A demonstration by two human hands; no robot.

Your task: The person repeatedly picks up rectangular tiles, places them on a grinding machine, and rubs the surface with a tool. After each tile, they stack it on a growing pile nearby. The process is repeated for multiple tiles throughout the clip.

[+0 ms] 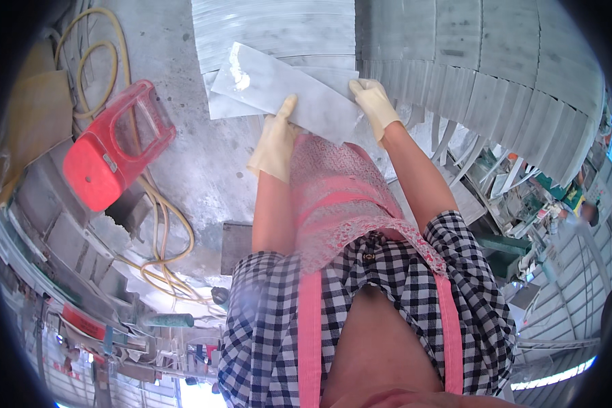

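Observation:
A flat pale-grey rectangular tile (292,92) slants across both gloved hands, with a bright reflection near its far-left corner. My left hand (277,139) is closed on its near edge, thumb on top and fingers hidden beneath. At the tile's right end, my right hand (375,105) pinches the edge. Both hands wear cream rubber gloves. Just beyond lies a stack of similar tiles (272,30). Other tile edges show under the held one; whether they touch it I cannot tell.
To the left stands a red plastic chair (95,170), with yellow hoses (183,234) looping over the concrete floor (204,177). Long rows of stacked grey tiles (469,81) fill the right. A pink speckled apron (340,197) hangs close behind my hands.

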